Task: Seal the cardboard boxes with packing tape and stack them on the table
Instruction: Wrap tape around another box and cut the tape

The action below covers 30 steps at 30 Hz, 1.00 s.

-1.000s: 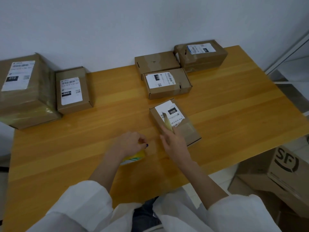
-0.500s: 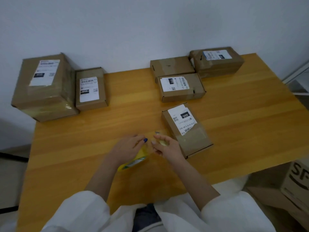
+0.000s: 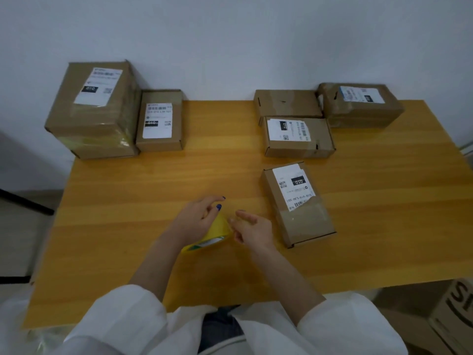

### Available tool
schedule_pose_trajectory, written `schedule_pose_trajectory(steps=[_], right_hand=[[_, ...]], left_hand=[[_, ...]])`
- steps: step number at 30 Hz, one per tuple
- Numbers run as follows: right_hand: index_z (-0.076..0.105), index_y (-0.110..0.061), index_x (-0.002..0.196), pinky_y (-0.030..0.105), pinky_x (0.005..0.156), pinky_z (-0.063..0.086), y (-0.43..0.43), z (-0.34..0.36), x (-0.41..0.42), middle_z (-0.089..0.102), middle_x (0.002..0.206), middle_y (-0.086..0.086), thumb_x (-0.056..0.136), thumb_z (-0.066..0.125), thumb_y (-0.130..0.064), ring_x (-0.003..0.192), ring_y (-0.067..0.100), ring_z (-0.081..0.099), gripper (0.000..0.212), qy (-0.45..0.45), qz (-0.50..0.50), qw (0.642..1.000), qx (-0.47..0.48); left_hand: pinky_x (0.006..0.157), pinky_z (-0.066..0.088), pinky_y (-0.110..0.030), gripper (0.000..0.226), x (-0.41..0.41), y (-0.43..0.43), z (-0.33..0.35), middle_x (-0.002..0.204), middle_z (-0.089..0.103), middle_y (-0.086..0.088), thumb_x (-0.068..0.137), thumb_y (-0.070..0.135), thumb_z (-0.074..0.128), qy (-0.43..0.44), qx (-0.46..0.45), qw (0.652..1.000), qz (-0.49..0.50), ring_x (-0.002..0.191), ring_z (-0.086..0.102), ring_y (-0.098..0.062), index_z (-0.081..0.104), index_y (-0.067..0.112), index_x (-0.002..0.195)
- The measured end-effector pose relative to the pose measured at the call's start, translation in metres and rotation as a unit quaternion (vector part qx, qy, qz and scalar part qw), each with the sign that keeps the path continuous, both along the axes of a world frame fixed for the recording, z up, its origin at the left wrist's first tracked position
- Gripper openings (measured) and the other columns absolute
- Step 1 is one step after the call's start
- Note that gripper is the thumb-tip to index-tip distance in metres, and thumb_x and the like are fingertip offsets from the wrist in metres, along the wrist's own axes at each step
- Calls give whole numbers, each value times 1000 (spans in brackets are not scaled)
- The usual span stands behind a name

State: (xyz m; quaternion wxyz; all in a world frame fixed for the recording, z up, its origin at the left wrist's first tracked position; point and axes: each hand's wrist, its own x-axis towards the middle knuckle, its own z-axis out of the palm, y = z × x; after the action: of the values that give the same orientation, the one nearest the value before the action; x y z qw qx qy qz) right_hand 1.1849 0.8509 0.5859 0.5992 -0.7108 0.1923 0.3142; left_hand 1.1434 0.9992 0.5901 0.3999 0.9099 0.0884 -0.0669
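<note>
On the table, lower centre, our left hand grips the likely light, stiff tape roll by its rim; whether our right hand pinches anything is unclear.

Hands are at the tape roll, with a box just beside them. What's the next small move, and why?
Probably draw a strip off with the right hand toward the nearest box: the left hand holds the yellow tape roll, the right hand is at its edge, and no strip shows yet.
</note>
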Motion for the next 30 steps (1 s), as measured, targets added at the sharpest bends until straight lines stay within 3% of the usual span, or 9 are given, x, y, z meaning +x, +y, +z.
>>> schedule_pose_trajectory(steps=[3, 7, 10, 12, 17, 19, 21, 24, 30], right_hand=[[68, -25, 117, 34, 70, 58, 7, -6, -10, 69, 108, 2, 87, 70, -27, 71, 17, 65, 30, -118, 79, 981, -134], [59, -20, 129, 17, 69, 48, 6, -7, -15, 66, 113, 0, 89, 66, -37, 77, 6, 55, 44, -190, 117, 964, -146], [51, -14, 136, 28, 89, 45, -8, -15, -7, 61, 126, 4, 82, 69, -51, 112, 17, 57, 68, -153, 152, 963, -161], [51, -16, 137, 23, 90, 42, -20, -17, -5, 61, 128, 2, 89, 64, -42, 117, 16, 56, 56, -193, 191, 947, -169], [30, -29, 147, 15, 91, 42, -57, 5, 19, 58, 125, -6, 102, 43, -18, 109, -9, 50, 48, -384, 252, 884, -93], [23, -28, 150, 13, 71, 45, -75, 14, 43, 65, 109, -1, 102, 45, -23, 85, -2, 58, 53, -384, 186, 893, -140], [38, -14, 140, 23, 59, 41, -99, 20, 70, 64, 101, 7, 100, 48, -23, 72, 11, 53, 42, -348, 51, 914, -202], [52, 0, 123, 32, 74, 37, -148, 2, 96, 57, 110, 14, 99, 49, -22, 92, 24, 52, 32, -298, -67, 909, -284], [65, -2, 119, 41, 97, 33, -205, -53, 87, 64, 104, 22, 101, 45, -28, 104, 36, 52, 38, -218, 29, 841, -494]], left_hand=[[41, 27, -21, 30, -2, 2, -1, 76, 61, -1, 101, 22, 39, -11, 5, 1000, 16, 40, 39, -12, 56, 21, 125], [45, 26, -22, 28, -3, 2, 0, 68, 60, -11, 101, 22, 38, 5, 24, 999, 31, 44, 38, -10, 61, 8, 107], [45, 18, -24, 39, -4, 2, 2, 50, 38, -9, 102, 21, 37, 47, 53, 997, 20, 44, 26, -17, 49, 9, 66], [44, 15, -26, 48, -1, 1, 4, 46, 27, -2, 102, 25, 37, 54, 113, 992, -9, 40, 20, -15, 38, 10, 56], [38, 19, -21, 35, 7, 7, 13, 44, 40, 3, 95, 32, 50, -10, 317, 948, -15, 39, 41, -23, 61, 12, 69], [39, 13, -8, 26, 9, 12, 10, 37, 35, 5, 85, 27, 68, -39, 357, 933, -1, 28, 29, -18, 64, 10, 66], [42, 12, -4, 21, 8, 16, 2, 36, 34, 3, 80, 23, 73, -61, 364, 928, 45, 27, 18, -13, 66, 6, 70], [36, 17, -6, 23, 7, 10, -10, 39, 44, -5, 80, 19, 73, -80, 392, 915, 47, 26, 23, -15, 63, 1, 69], [28, 28, -17, 44, -14, -17, -38, 45, 48, -5, 95, 35, 50, -113, 415, 903, 24, 29, 43, -17, 51, 6, 62]])
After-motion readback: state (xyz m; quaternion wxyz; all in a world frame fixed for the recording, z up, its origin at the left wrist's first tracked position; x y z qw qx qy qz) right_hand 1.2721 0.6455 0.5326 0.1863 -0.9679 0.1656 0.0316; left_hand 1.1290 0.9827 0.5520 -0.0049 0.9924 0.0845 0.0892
